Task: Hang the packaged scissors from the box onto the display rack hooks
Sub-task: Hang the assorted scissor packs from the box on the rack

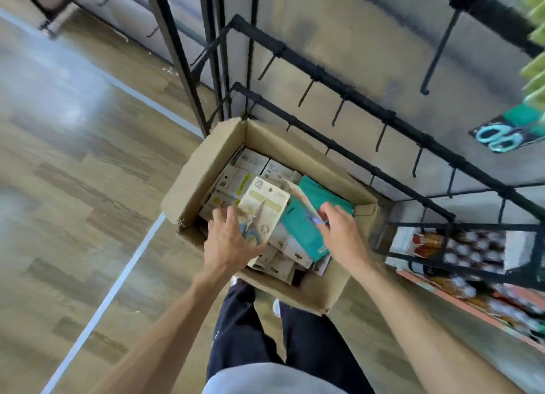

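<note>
Left hand (228, 240) over the near-left part of the cardboard box (206, 169), fingers curled round the lower end of a cream-carded scissors pack (265, 205), tilting it up out of the pile, presumably to free it for hanging. Right hand (339, 231) over the near-right part of the box, fingers curved down onto the edge of a teal pack (300, 231); pinching or merely steadying it, cannot tell through the blur. Teal pack propped at a slant against the cream one, probably being parted from its neighbours.

Cream pack: pale card, rounded top corners, hang hole near the top edge, small scissors with bluish handles down the middle. Beneath both, inside the box, more pale packs (250, 163) lying flat and jumbled.

Behind the box, display rack (333, 81) with rows of bare black hooks (306, 94). Far right of the box, one teal pack of scissors (501, 134) already hung. Box on the wood-look floor (73, 157).
</note>
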